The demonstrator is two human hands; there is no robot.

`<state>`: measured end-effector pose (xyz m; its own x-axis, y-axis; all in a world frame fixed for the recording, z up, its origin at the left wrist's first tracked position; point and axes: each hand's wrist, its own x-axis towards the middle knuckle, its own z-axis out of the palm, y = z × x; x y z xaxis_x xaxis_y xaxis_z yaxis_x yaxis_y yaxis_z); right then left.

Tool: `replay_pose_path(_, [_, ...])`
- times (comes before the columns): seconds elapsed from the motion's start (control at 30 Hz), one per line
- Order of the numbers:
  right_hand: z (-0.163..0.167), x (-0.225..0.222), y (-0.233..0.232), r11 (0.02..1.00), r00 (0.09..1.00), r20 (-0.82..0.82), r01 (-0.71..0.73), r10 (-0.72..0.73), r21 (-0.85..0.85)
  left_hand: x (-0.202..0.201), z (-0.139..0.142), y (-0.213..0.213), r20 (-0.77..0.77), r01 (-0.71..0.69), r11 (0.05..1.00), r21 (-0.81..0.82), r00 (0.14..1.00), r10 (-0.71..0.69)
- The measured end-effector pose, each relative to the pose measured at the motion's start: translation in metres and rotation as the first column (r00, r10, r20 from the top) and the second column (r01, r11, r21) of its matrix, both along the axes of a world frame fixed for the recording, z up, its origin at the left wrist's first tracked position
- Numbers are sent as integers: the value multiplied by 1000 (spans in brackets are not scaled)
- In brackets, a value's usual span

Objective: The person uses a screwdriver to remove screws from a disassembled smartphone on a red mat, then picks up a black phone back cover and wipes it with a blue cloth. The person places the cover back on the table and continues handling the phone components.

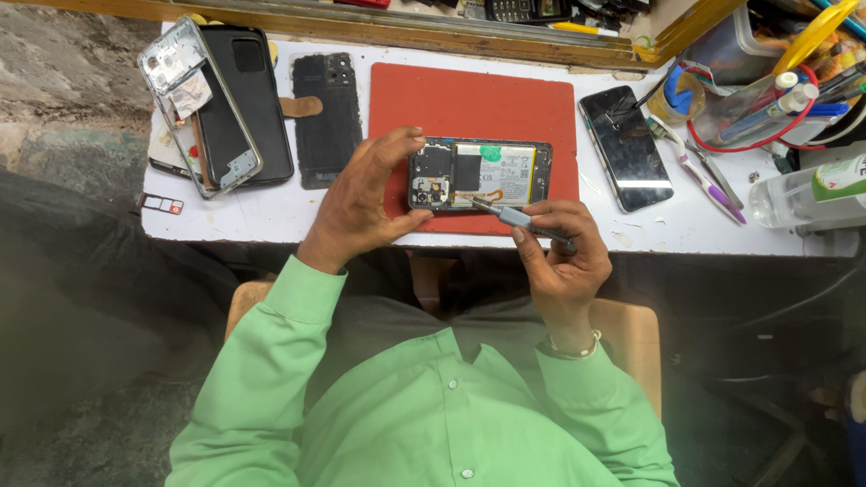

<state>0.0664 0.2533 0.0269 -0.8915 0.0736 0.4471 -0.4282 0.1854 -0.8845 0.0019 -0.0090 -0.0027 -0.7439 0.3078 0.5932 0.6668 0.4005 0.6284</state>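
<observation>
Opened phone lies backless, battery and boards exposed.

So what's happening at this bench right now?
A person in a green shirt steadies an opened phone on a red mat with the left hand. The right hand holds a grey screwdriver, tip at the phone's lower edge. Phone back covers lie to the left, another phone to the right.
</observation>
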Motion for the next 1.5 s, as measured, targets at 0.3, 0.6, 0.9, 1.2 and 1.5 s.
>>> replay_pose_path(0.3, [8, -7, -10, 995, 991, -92, -96, 96, -1, 1, 4, 1, -1, 6, 1000, 11, 1000, -6])
replay_pose_path(0.6, [13, -5, -12, 993, 988, -98, -120, 118, -12, 1, 2, 2, -24, 10, 1000, 13, 1000, -10])
replay_pose_path(0.9, [13, -1, -2, 997, 992, -99, -72, 74, 21, 0, 0, 2, -17, 0, 1000, 5, 1000, 0])
replay_pose_path(1.2, [11, -2, 3, 997, 992, -99, -78, 76, -7, 2, 2, 1, -12, 3, 1000, 15, 1000, -2])
replay_pose_path(1.5, [11, -3, 5, 998, 992, -110, -68, 68, 0, 1, -1, 0, -5, 3, 1000, 14, 1000, -3])
